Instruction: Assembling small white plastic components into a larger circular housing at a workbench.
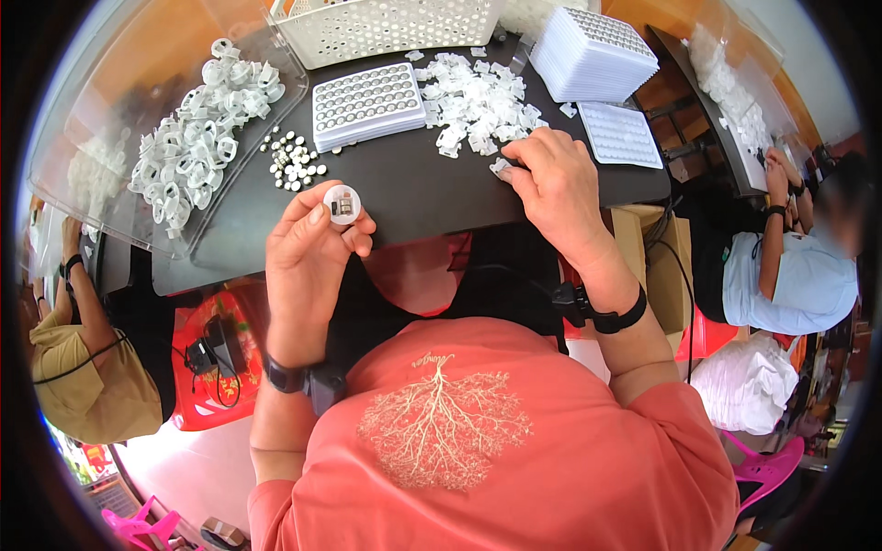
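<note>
In the left hand [303, 241], a case [343, 220] holds components [345, 207]

Black adapter [223, 343] on red stool [195, 410]

A second dark counter [702, 110] stood right of the black counter [432, 200], a pale wall [813, 64] farther right of it. Near the black counter's left end, a red stool [190, 410] stood by brightly lit, pale floor [216, 470].
</note>
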